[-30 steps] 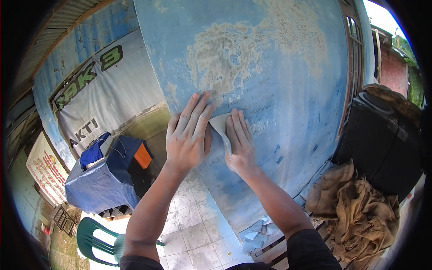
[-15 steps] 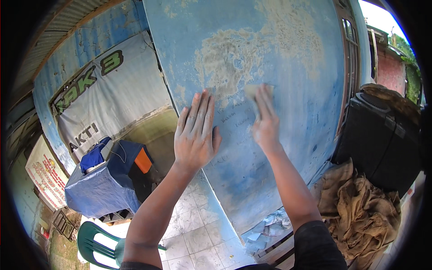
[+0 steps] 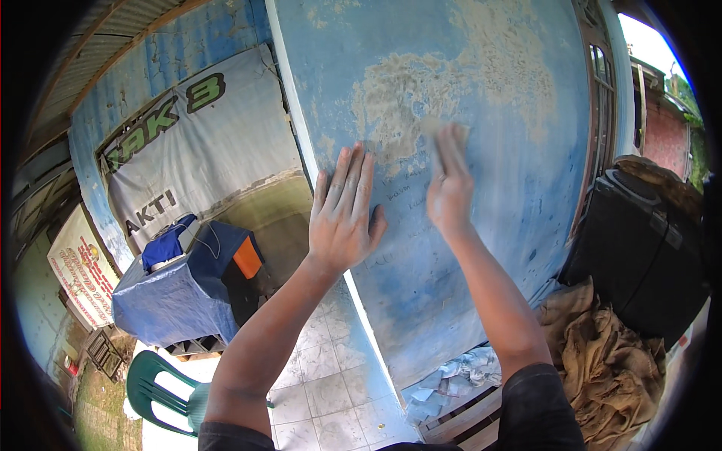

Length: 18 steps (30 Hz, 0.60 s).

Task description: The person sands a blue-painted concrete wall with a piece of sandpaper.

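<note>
Your left hand (image 3: 340, 233) lies flat near the left edge of the blue wall (image 3: 519, 203), fingers extended, thumb out to the side, nothing in it. Your right hand (image 3: 450, 194) is farther in from that edge, with its fingers together over a pale sheet (image 3: 434, 126). The blur there hides the thumb, so you cannot tell from this view whether the sheet is pinched or only pressed by the fingers. The sheet sits at the lower right part of the bare, rough patch (image 3: 398, 101), in the wall's upper half.

The likeliest trouble is the sheet slipping: if flat pressure alone holds it, a raised rim of old paint could snag its edge and fold it or pull it free. Your fingertips would then probably scrape the coarse surface. Pressing hard where the coating looks weak might lift more of it, and dust could drop toward your forearms and the crumpled light-blue scraps (image 3: 455, 379) by the wall's bottom edge. Your left palm is near the wall's left edge; should dust make the surface slick, it could slide past that corner and cost you your support.
</note>
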### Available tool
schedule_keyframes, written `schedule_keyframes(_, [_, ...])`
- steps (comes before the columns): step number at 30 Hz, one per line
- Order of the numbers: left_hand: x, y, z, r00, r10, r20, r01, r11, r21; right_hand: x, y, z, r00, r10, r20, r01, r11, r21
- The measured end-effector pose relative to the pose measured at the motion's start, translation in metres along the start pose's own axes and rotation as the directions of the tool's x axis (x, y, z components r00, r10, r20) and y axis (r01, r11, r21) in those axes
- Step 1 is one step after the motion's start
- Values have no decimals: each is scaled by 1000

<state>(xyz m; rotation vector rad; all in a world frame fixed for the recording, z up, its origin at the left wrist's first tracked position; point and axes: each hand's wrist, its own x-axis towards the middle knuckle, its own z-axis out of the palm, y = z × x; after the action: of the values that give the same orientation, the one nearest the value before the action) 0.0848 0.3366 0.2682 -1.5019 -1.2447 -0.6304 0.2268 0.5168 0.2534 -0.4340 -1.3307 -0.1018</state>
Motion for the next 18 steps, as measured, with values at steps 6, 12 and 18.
schedule_keyframes(6, [-2,-3,-4,1000,-9,20,9,1000,9,2,28,-18,735,-604,307,560,797,227])
schedule_keyframes(12, [-5,-3,-6,999,-32,24,33,997,-65,-17,-44,-5,964,-237,117,217,963,161])
schedule_keyframes(18, [0,-9,-7,1000,-8,5,8,998,-69,17,20,-11,850,-437,293,397,898,189])
